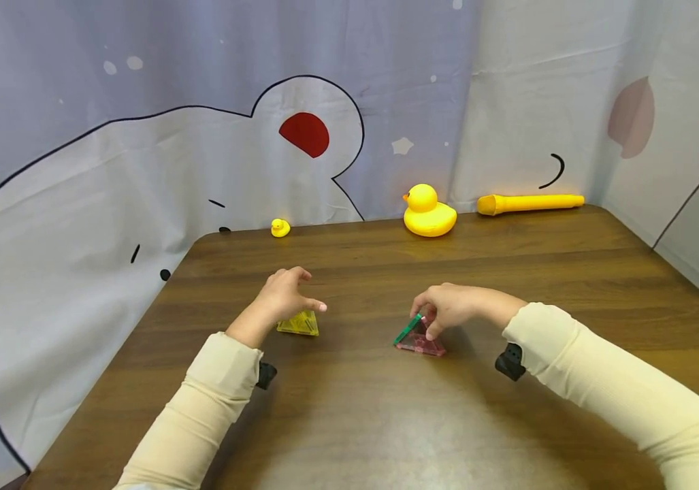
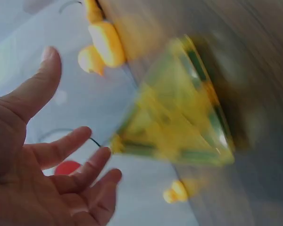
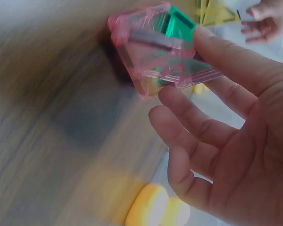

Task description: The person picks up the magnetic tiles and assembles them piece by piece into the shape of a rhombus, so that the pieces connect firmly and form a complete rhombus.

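A see-through yellow triangular magnetic-tile piece point(image 2: 174, 108) stands on the wooden table, blurred in the left wrist view. Beside it is my left hand point(image 1: 282, 296), thumb and fingers spread apart with nothing between them. One fingertip point(image 2: 104, 153) appears close to a corner of the yellow piece; contact cannot be told. My right hand point(image 1: 450, 304) pinches a pink and green magnetic-tile piece point(image 3: 151, 52) between thumb and forefinger, low over the table or on it. The pink tile point(image 1: 420, 346) lies along the bottom and the green tile point(image 1: 409, 329) leans at its left.
Along the table's back edge stand a small yellow duck point(image 1: 280, 228), a larger yellow duck point(image 1: 429, 214) and a yellow toy microphone point(image 1: 529, 203). A patterned curtain point(image 1: 202, 170) hangs behind the brown wooden table point(image 1: 349, 422).
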`<state>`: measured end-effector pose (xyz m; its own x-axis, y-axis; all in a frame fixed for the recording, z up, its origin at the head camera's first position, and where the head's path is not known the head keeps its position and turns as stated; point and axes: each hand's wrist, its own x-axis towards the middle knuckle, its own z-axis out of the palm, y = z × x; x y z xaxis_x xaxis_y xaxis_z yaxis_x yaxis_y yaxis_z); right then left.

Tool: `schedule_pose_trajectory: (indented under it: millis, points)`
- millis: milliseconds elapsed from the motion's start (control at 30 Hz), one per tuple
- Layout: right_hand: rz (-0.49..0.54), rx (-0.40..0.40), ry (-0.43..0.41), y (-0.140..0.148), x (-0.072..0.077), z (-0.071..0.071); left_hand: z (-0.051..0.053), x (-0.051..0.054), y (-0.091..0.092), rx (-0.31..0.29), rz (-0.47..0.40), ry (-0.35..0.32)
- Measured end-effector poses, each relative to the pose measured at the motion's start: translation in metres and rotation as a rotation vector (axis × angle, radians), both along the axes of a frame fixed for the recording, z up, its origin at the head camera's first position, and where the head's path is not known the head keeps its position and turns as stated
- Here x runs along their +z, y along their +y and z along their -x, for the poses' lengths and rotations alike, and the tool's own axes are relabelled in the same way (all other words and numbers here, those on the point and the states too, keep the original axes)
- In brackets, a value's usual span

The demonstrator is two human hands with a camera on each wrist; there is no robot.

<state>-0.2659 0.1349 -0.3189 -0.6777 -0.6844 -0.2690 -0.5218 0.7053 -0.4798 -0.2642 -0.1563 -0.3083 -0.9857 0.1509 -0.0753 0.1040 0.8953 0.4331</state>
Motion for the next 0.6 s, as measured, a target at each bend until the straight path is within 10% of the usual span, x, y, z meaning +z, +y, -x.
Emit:
schedule_pose_trajectory:
  millis: [300,600]
  points:
    - [-0.04,-0.091,0.04,0.037,0.002,0.003,0.015,-0.018,-0.032,-0.029,0.101,-0.153]
    - [-0.072,-0.131,0.067,0.062,0.001,0.0,0.02,-0.033,-0.033,-0.107,0.08,-0.113]
